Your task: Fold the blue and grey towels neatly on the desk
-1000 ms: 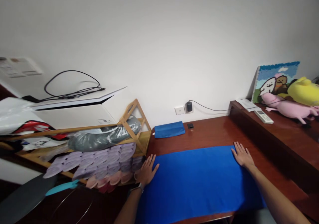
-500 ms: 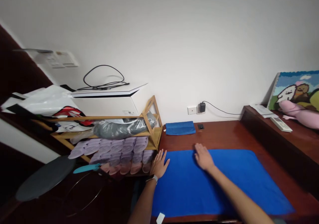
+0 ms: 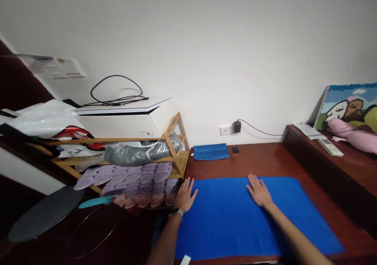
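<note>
A blue cloth [image 3: 224, 218] lies spread flat on the reddish-brown wooden desk [image 3: 259, 159], with a white tag [image 3: 185, 260] at its near left corner. My left hand [image 3: 185, 195] rests open on the cloth's far left corner, fingers stretched out, a watch on the wrist. My right hand [image 3: 259, 191] lies open and flat near the middle of the cloth's far edge. Neither hand grips anything. A smaller folded blue cloth [image 3: 211, 152] lies beyond, close to the wall.
Left of the desk stands a wooden rack [image 3: 176, 155] with purple slippers [image 3: 126, 174], a wrapped grey bundle [image 3: 141, 153] and a white box [image 3: 123, 123]. A black plug [image 3: 237, 127] sits in the wall socket. The raised right ledge holds a remote [image 3: 330, 147] and pink plush toy [image 3: 350, 133].
My right hand went from the cloth's far right corner leftward towards the middle, then slid partly back right. My left hand stayed at the left corner. The view turned left.
</note>
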Demonstrator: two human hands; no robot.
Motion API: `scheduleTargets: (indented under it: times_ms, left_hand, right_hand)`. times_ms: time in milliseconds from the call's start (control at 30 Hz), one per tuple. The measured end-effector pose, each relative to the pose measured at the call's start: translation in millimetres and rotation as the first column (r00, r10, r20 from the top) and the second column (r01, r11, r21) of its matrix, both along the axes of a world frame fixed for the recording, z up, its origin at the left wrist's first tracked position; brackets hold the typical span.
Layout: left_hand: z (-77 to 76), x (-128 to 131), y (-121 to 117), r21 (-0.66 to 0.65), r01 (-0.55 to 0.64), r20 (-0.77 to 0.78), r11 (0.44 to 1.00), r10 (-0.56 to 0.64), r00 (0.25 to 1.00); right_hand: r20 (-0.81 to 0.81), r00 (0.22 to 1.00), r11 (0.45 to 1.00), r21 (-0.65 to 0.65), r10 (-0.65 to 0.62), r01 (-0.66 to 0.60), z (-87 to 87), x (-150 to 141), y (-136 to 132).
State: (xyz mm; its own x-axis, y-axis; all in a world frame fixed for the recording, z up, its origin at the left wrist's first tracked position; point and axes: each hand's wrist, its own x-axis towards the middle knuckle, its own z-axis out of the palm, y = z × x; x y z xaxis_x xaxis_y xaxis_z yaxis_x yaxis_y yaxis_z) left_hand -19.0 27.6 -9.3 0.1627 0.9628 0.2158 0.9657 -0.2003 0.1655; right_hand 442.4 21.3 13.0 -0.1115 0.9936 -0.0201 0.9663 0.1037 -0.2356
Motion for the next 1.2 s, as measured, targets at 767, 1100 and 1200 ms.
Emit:
scheduleTargets:
  times_ms: [767, 1100, 1200]
  left_hand:
    - [0.7, -1, 3, 0.051, 0.01, -0.019, 0.999, -0.009, 1.0]
    - [12.1, 4, -1, -0.043, 0.018, 0.01, 0.999, -0.017, 1.0]
    - [9.9, 3, -1, -0.027, 0.022, 0.006, 0.999, -0.021, 1.0]
  right_hand:
    - [0.093, 0.928, 0.932, 0.017, -0.361, 0.361, 1.2, 149, 3]
    - [-0.173, 0.926, 0.942, 0.056, 0.334, -0.33, 27.6, -196, -17]
    - [-0.185, 0.915, 0.933, 0.04, 0.359, -0.358, 20.9, -196, -16]
